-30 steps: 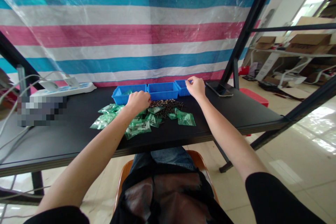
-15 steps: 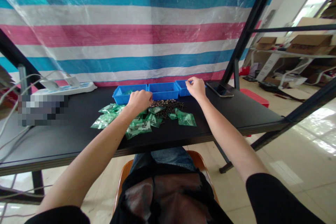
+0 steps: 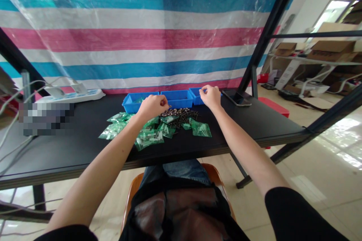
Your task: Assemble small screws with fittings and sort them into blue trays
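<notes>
My left hand (image 3: 153, 107) is closed in a pinch at the left end of a pile of dark screws (image 3: 183, 116), in front of the left blue bin (image 3: 130, 106) and the middle blue bin (image 3: 181, 102). Something small shows at its fingertips, too small to name. Over the front of the right blue bin (image 3: 195, 96) is my right hand (image 3: 210, 95), its thumb and finger pinched together; what they hold cannot be made out. Green plastic packets (image 3: 148, 139) with small white pieces lie before the bins, and another green packet (image 3: 201, 128) lies right of the screws.
A phone (image 3: 236, 98) lies right of the bins, beside a black frame post. At the left are a white power strip (image 3: 93, 95) with cables and a blurred object (image 3: 45, 117). A striped sheet (image 3: 141, 41) hangs behind the black table (image 3: 85, 128).
My left hand has shifted slightly right, and its fingertips now show beside the screws. My right hand has moved very little, staying pinched at the right bin.
</notes>
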Action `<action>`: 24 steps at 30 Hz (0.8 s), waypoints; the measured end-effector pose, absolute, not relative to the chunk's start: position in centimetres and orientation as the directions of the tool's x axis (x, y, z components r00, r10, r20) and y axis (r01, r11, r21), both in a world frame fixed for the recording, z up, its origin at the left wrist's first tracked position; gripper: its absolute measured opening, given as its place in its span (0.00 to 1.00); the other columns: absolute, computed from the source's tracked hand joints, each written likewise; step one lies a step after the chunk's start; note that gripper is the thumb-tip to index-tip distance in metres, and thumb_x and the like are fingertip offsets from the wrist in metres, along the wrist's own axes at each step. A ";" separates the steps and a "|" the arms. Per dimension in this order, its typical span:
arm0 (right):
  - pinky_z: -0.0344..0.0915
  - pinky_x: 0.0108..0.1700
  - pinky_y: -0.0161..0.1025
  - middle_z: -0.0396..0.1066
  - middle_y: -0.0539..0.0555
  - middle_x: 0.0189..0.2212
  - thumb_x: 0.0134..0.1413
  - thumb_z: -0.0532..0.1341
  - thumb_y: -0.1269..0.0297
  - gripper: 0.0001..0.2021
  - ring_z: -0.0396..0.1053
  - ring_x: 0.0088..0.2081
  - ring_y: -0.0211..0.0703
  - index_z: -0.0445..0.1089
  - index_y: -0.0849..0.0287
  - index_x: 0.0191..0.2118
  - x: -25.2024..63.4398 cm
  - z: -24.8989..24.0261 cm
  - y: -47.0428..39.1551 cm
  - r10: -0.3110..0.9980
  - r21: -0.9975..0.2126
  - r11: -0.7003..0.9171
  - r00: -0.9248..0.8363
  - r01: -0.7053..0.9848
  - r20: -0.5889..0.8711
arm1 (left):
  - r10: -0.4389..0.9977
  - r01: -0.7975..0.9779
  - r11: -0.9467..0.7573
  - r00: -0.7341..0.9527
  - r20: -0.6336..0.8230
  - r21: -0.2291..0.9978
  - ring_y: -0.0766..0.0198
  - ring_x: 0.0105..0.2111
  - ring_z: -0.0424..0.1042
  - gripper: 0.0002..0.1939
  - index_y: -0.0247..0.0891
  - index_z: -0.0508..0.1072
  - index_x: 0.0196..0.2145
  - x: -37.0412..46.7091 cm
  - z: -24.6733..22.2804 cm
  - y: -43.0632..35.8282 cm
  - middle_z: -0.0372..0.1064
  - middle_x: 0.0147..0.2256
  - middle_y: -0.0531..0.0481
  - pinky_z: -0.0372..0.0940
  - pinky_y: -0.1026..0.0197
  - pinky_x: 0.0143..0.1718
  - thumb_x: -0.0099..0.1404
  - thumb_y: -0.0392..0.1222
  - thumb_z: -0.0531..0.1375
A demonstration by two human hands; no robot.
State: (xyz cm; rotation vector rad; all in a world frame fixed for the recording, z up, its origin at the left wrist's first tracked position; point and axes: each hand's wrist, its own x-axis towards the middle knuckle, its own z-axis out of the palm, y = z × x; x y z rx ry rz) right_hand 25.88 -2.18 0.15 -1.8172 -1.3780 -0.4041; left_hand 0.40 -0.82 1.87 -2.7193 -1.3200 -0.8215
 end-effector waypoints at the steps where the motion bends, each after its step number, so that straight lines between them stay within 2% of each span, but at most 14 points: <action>1: 0.60 0.41 0.45 0.70 0.56 0.25 0.51 0.57 0.62 0.09 0.65 0.36 0.51 0.72 0.60 0.32 25.6 0.2 -2.2 0.653 -0.404 -0.058 0.341 0.913 0.676 | 0.725 0.727 -0.650 0.506 0.468 0.221 0.63 0.26 0.67 0.08 0.39 0.72 0.27 0.4 1.8 -0.9 0.70 0.25 0.51 0.55 0.63 0.27 0.53 0.41 0.54; 6: 0.59 0.38 0.40 0.66 0.51 0.19 0.53 0.56 0.62 0.09 0.64 0.27 0.43 0.71 0.61 0.32 22.6 0.7 -3.0 0.706 -0.385 0.247 0.107 0.889 0.701 | 0.718 0.687 -0.667 0.490 0.495 0.287 0.66 0.23 0.63 0.07 0.37 0.71 0.27 0.6 2.0 -1.1 0.67 0.22 0.52 0.53 0.64 0.26 0.53 0.41 0.55; 9: 0.58 0.37 0.38 0.65 0.48 0.19 0.52 0.58 0.63 0.08 0.63 0.27 0.41 0.70 0.61 0.36 20.0 0.8 -3.8 0.705 -0.327 0.433 -0.090 0.840 0.704 | 0.718 0.647 -0.676 0.471 0.513 0.353 0.67 0.22 0.62 0.07 0.36 0.70 0.26 0.6 2.1 -1.1 0.65 0.21 0.53 0.54 0.64 0.26 0.52 0.40 0.54; 11: 0.57 0.37 0.38 0.64 0.47 0.19 0.51 0.59 0.63 0.09 0.62 0.28 0.41 0.69 0.60 0.38 18.7 0.6 -4.3 0.703 -0.301 0.496 -0.173 0.815 0.690 | 0.711 0.614 -0.687 0.461 0.531 0.388 0.67 0.22 0.61 0.07 0.36 0.69 0.26 0.7 2.1 -1.1 0.64 0.20 0.54 0.54 0.65 0.26 0.51 0.39 0.54; 19: 0.54 0.35 0.37 0.61 0.47 0.18 0.51 0.59 0.66 0.06 0.59 0.29 0.41 0.68 0.60 0.36 17.4 0.3 -4.9 0.713 -0.265 0.539 -0.266 0.800 0.649 | 0.703 0.530 -0.706 0.451 0.549 0.469 0.70 0.20 0.59 0.05 0.35 0.67 0.24 0.9 2.4 -1.3 0.61 0.18 0.55 0.53 0.66 0.24 0.49 0.37 0.53; 24: 0.54 0.34 0.37 0.60 0.47 0.19 0.53 0.58 0.67 0.03 0.59 0.30 0.41 0.67 0.60 0.34 17.2 0.5 -5.1 0.710 -0.273 0.533 -0.249 0.801 0.659 | 0.690 0.524 -0.719 0.457 0.561 0.456 0.70 0.20 0.58 0.05 0.35 0.68 0.25 0.9 2.5 -1.5 0.61 0.18 0.55 0.53 0.67 0.24 0.51 0.37 0.53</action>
